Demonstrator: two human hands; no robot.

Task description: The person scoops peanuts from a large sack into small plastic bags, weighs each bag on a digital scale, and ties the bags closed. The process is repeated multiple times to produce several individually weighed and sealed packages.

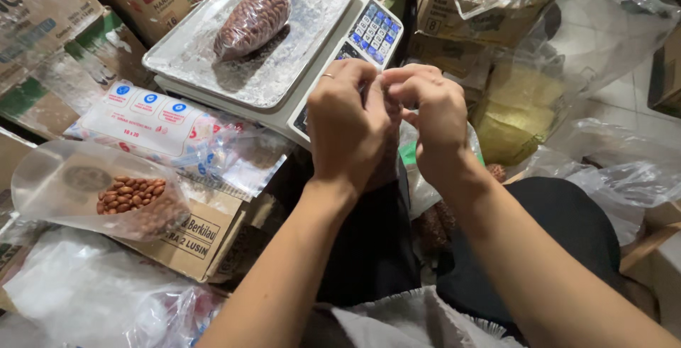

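Head view first: I saw both hands raised together at the centre of the frame, just in front of the weighing scale. My left hand had its fingers curled and pinched shut on the top of a clear plastic bag, and my right hand was closed on the same bag neck, knuckles touching the left ones. The bag hung below the hands, over my lap, mostly hidden behind them; I could not tell how full it was, though brown nuts showed low down at about 5 o'clock from the hands.

At 11 o'clock from the hands sat the scale's metal tray, and on it lay a sealed bag of peanuts, tilted lengthwise. At 9 o'clock lay a flat pack of empty plastic bags with blue round marks. Farther toward 8 o'clock an open clear pouch with peanuts rested on a cardboard box. More cardboard boxes stood at 1 o'clock, with loose clear plastic sheeting spread at 3 o'clock.
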